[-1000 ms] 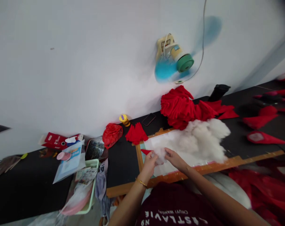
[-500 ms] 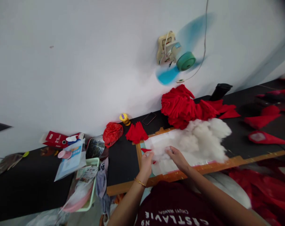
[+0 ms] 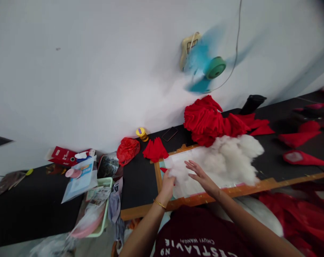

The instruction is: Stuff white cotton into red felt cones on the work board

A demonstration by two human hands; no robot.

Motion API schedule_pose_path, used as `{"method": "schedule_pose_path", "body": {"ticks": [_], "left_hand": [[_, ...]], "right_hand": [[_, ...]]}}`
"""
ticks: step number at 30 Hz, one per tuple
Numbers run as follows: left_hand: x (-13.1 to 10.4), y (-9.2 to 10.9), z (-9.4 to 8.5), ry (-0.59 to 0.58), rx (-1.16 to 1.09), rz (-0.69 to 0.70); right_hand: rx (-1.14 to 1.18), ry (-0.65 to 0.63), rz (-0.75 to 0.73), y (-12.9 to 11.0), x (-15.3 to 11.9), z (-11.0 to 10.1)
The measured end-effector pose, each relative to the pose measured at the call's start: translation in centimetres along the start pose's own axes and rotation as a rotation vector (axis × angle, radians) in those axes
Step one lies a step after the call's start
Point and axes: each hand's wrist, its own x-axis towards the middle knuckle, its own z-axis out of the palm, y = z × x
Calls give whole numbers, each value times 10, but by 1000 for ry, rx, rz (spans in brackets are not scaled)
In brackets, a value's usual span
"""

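My left hand point(image 3: 167, 185) is closed around a small red cloth piece point(image 3: 163, 170), whose pointed tip shows past the fingers. A thin tuft of white stuffing point(image 3: 179, 175) lies against that hand; whether the fingers also grip it I cannot tell. To the right, my right hand point(image 3: 202, 178) hovers over the white work sheet point(image 3: 186, 159) with its fingers spread and nothing in them. Beyond it lies a fluffy heap of white stuffing point(image 3: 231, 157).
Red cloth pieces point(image 3: 204, 121) are heaped behind the stuffing, beside a black cup point(image 3: 252, 104). A smaller red bundle point(image 3: 155, 150), phone point(image 3: 170, 134), yellow-lidded jar point(image 3: 142, 134) and red plastic bag point(image 3: 128, 151) line the back. A fan point(image 3: 215, 67) spins on the wall.
My right hand has opened from a pinch at the white tuft and spread its fingers. The left hand keeps its hold on the red piece, its fingers turned slightly.
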Motion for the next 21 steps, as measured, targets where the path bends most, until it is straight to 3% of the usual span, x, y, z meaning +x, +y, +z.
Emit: {"method": "schedule_pose_path", "body": {"ticks": [2, 5, 7, 9, 12, 17, 21], "left_hand": [[-4, 0, -3, -23, 50, 12], [-12, -4, 4, -70, 52, 29], [-15, -9, 13, -69, -49, 29], [-14, -14, 23, -31, -173, 15], [-9, -16, 29, 12, -316, -72], [-9, -17, 22, 4, -478, -367], [-13, -27, 26, 38, -507, -388]], "right_hand": [[18, 16, 18, 1, -3, -6], [-6, 54, 184, 0, -2, 1], [40, 78, 316, 0, 1, 11], [75, 101, 357, 3, 4, 20], [-39, 187, 294, 13, 5, 25], [-281, 400, 189, 34, 1, 26], [-360, 368, -6, 47, -4, 35]]}}
